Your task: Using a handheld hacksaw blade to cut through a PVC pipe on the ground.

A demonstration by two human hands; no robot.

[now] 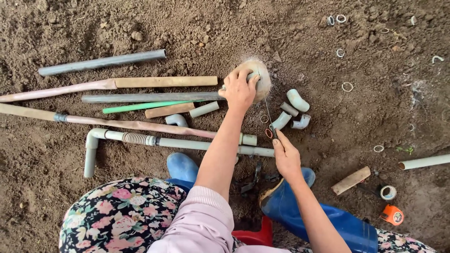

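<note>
Resting under the left grip [240,89], the round ball [260,79] lies on soil.

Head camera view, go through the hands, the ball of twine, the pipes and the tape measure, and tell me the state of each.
Left hand: clamped on the twine ball.
Twine ball: on the soil, one strand pulled out.
Right hand: pinching that strand.
Long grey pipe: lying flat.
Elbow fittings: loose, unjoined.
Tape measure: retracted, on the soil.

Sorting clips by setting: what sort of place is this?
Probably an outdoor garden or farm plot: bare soil all around, grey pipes and elbow fittings laid on the dirt, and blue rubber boots.
</note>
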